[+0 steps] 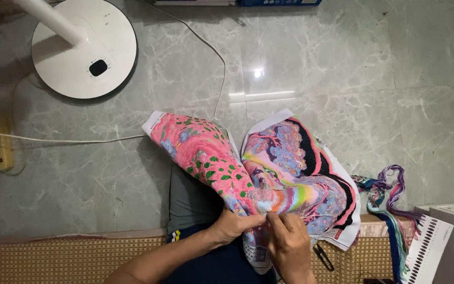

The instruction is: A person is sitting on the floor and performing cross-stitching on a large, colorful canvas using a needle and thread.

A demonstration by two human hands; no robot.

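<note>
Both hands closed on embroidered cloth [269, 168] at its lower middle fold. Left hand [232, 225]: fingers curled under and around bunched fabric, thumb on top, pinching it firmly. Right hand [290, 243]: fingertips [275, 216] pressed together against cloth just beside left thumb, pinch closed; needle or thread between them too small to confirm. Hands touching or nearly touching at pinch point.

Cloth: large, multicoloured stitched panel, folded into two lobes. Left lobe mostly pink with green leaf shapes, raised and draped over knee. Right lobe pink, purple, yellow and black bands with white unstitched border, spread across lap and over edge of woven mat [69, 260]. Cloth rests on lap, between body and marble floor [342, 79].

Surroundings: small scissors [322, 256] on mat, just right of right hand, under cloth's lower border. Bundle of coloured threads [387, 197] near right edge, trailing down beside white colour chart card [431, 247] with rows of dark swatches. White round fan base [82, 47] top left, on floor, well apart from hands. White cable [206, 44] running from top across floor toward cloth; second cable along left. Yellow power strip [1, 144] at far left edge.
</note>
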